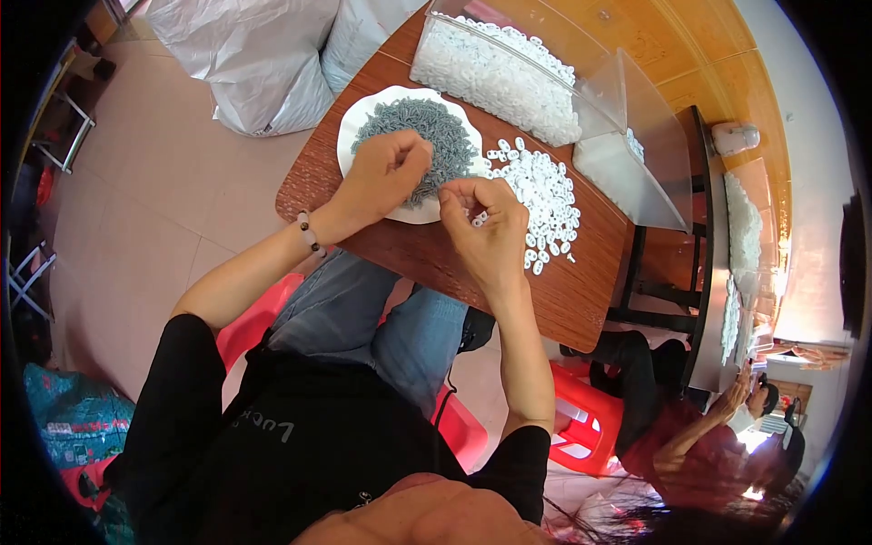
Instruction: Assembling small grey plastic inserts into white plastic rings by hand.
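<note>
Left hand (pixel 391 177) over plate (pixel 348 136), right hand (pixel 491 225) at its edge: both grips were closed, contents unclear. Grey pegs (pixel 434 123) on it, white pieces (pixel 548 202) beside it seemed largely unworked.

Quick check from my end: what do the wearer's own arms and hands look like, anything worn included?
Both the left hand and right hand are ungloved. A round-beaded bracelet, mixing pale and dark beads, circles the left wrist; the right wrist is bare. The black left sleeve and black right sleeve are short, leaving the forearms uncovered.
</note>
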Demonstrator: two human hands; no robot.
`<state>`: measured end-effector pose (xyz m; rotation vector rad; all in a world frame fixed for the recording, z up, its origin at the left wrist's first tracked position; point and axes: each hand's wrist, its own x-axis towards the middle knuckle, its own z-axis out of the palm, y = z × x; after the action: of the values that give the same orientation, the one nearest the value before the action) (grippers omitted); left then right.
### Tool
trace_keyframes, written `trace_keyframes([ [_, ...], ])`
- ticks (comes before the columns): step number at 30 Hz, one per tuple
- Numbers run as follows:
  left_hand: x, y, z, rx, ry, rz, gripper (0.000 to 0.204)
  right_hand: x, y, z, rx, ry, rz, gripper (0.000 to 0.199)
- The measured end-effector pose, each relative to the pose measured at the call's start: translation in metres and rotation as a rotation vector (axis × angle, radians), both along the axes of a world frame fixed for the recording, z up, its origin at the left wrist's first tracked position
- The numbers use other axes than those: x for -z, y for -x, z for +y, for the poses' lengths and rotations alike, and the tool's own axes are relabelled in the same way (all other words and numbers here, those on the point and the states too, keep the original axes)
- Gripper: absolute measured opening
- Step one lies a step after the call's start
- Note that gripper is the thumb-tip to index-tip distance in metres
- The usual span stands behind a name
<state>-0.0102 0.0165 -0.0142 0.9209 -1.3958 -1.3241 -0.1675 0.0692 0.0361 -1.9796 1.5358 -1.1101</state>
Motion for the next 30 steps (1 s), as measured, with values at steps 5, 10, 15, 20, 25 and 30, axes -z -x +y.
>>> trace_keyframes([
  [5, -0.011, -0.013, 0.005, 0.038, -0.084, -0.022, 0.022, 0.021, 0.013, -0.018, 0.018, 0.031, 0.143, 0.012],
  [10, -0.018, -0.018, 0.016, 0.039, -0.047, -0.030, 0.019, 0.020, 0.012, -0.018, 0.040, -0.044, 0.173, 0.020],
  [15, -0.022, -0.008, 0.042, 0.101, -0.091, -0.043, 0.018, 0.008, 0.023, 0.006, 0.063, -0.335, -0.316, 0.021],
  [20, -0.017, 0.016, 0.065, 0.376, -0.187, -0.055, 0.017, 0.012, 0.039, 0.056, 0.088, -0.441, -0.696, 0.015],
  [25, -0.015, 0.036, 0.075, 0.429, -0.100, -0.078, 0.016, 0.014, 0.050, 0.082, 0.188, -0.448, -0.804, 0.014],
  [30, -0.020, 0.047, 0.082, 0.467, -0.165, -0.089, 0.017, 0.018, 0.061, 0.098, 0.248, -0.405, -0.767, 0.012],
])
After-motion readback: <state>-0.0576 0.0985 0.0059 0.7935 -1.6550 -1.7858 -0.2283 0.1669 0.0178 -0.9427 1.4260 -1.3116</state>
